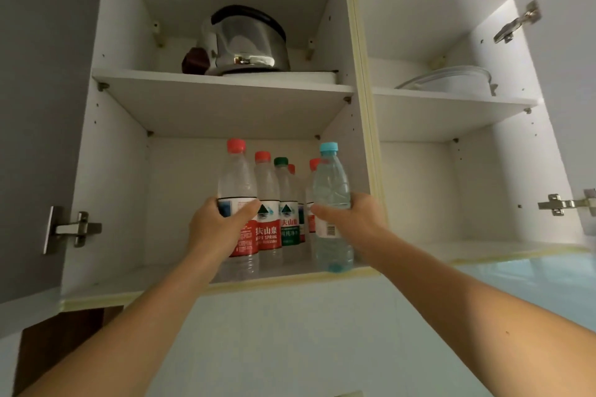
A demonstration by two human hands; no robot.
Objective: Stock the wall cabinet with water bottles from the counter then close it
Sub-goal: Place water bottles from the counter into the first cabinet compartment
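Step in hand: setting two water bottles on the bottom shelf (pixel 180 280) of the open white wall cabinet (pixel 106 151), left bay.
Left hand (pixel 222 226): fingers and thumb curled round the label band of the clear red-capped plastic bottle (pixel 238 184); the bottle is upright, its base at or just above the shelf front, which of the two cannot be told.
Right hand (pixel 351 219): fingers wrapped round the middle of the clear blue-capped plastic bottle (pixel 332 187), at 3 o'clock of the row, base on the front lip.
Stocked row: three red-capped bottles (pixel 267 200) and a green-capped bottle (pixel 285 203) stand just behind, between the held pair.
Recommended handling: the person should keep both bottles vertical, slide them rearward toward 12 o'clock until clear of the lip, then release.
Risk: nudging the row could topple it.
Upper shelf: polished steel kettle (pixel 248 42), clear of the work.
Doors: the grey left door (pixel 35 106) stands open; closing is not yet due.
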